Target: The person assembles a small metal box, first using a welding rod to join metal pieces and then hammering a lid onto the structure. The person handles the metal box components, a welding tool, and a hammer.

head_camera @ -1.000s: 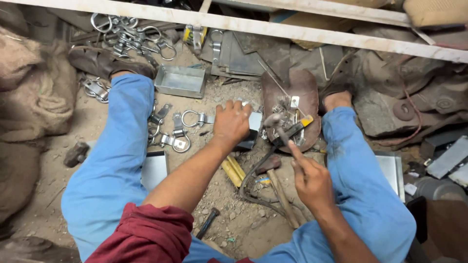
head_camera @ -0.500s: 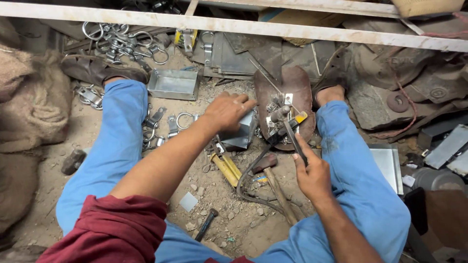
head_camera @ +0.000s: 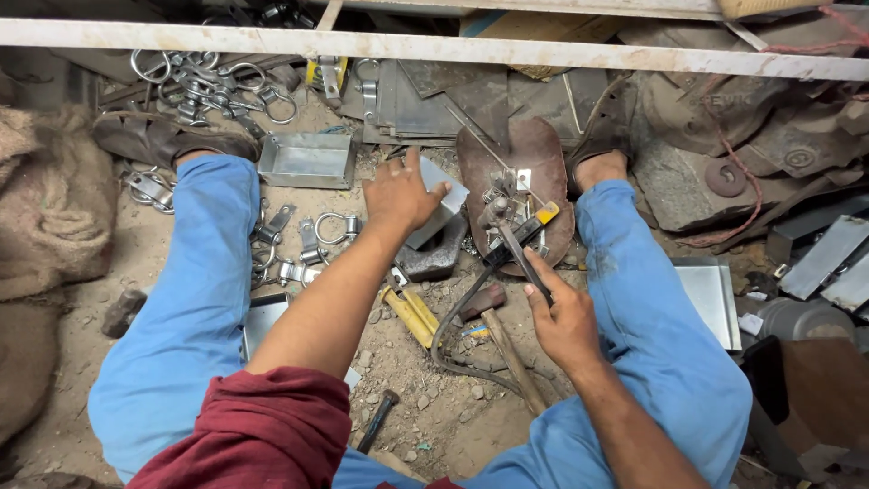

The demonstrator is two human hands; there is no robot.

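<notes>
Sitting on a dirt floor, legs apart, the person works over a dark metal block [head_camera: 434,258] between the knees. Left hand [head_camera: 398,195] is clamped on a bent grey sheet-metal piece [head_camera: 439,208], fingers wrapped over its top edge, holding it on the block. Right hand [head_camera: 566,321] is closed around the dark handle of a tool [head_camera: 516,249] with a yellow part near its head; the tip rests on the brown rounded plate [head_camera: 534,163] among small metal bits, probably pliers or snips, view too cluttered to be sure.

Risks: sheet piece looks sharp-edged and is gripped bare-handed, so a slip off the block could cut the fingers. Tool head sits close to the left hand, so a jerk could catch it. Loose hammer handles [head_camera: 511,362] and yellow-handled tool [head_camera: 407,312] lie underfoot, easy to knock.

Containers: shallow grey metal tray [head_camera: 308,161] by the left knee, appears empty. Flat metal tray [head_camera: 711,290] by the right thigh, contents not visible. Clamps and rings [head_camera: 204,77] lie loose on the ground, not in anything.
</notes>
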